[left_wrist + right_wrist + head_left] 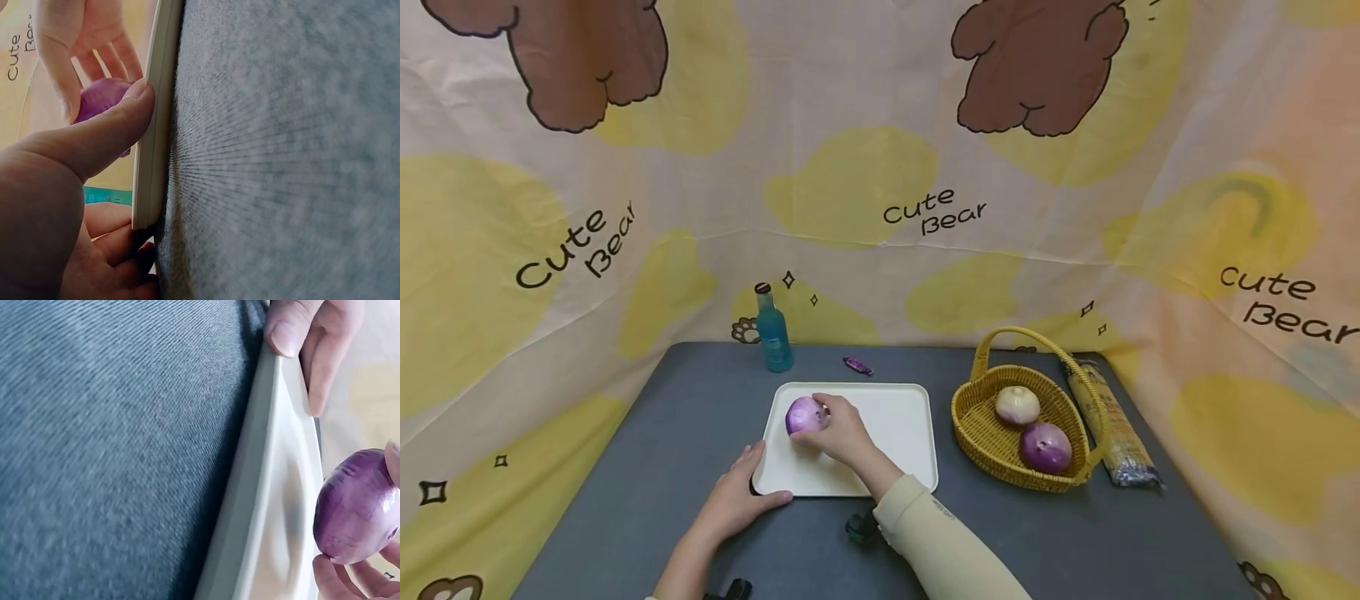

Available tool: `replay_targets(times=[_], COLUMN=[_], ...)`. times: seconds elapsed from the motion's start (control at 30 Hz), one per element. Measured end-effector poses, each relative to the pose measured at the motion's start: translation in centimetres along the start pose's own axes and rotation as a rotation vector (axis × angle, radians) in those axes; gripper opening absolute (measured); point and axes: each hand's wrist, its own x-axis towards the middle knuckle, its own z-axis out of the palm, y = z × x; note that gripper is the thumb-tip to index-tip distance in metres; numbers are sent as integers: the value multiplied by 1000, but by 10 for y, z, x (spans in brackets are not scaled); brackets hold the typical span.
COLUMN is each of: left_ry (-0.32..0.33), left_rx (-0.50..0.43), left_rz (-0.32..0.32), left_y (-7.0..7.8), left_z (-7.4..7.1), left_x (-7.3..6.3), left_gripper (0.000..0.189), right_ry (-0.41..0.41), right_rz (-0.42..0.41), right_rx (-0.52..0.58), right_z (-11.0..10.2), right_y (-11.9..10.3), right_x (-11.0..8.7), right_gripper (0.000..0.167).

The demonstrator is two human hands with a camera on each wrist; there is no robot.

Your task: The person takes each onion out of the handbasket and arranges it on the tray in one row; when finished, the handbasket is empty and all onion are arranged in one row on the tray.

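My right hand point(844, 433) holds a purple onion point(806, 415) between thumb and fingers, over the left part of a white tray point(880, 442). In the right wrist view, the purple onion point(356, 509) is beside the tray's rim, its skin shiny. My left hand point(730, 496) grips the tray's near left corner, thumb along the front edge and fingers at the left side. The left wrist view has the left thumb point(119, 131) on the rim, with the purple onion point(100, 99) partly hidden behind it.
Right of the tray, a yellow wicker basket point(973, 450) with a tall handle holds a whitish onion point(1017, 406) and a purple one. A long yellowish packet point(1116, 429) lies beyond it. Behind the tray are a blue bottle point(773, 333) and a small purple wrapped item point(857, 366).
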Motion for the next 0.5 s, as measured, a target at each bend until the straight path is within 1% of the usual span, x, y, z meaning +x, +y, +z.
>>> replay_targets(times=[0.23,0.5], left_ry=[8,9], left_rx=[-1,1], left_rz=[24,30], left_y=[-3,-5], left_z=[0,1], left_x=[3,3], left_gripper=[111,111], right_ry=[-3,-4], right_rz=[20,23], right_rx=[-47,-74], right_z=[9,15], right_y=[1,4], right_x=[6,7], right_gripper=[81,81])
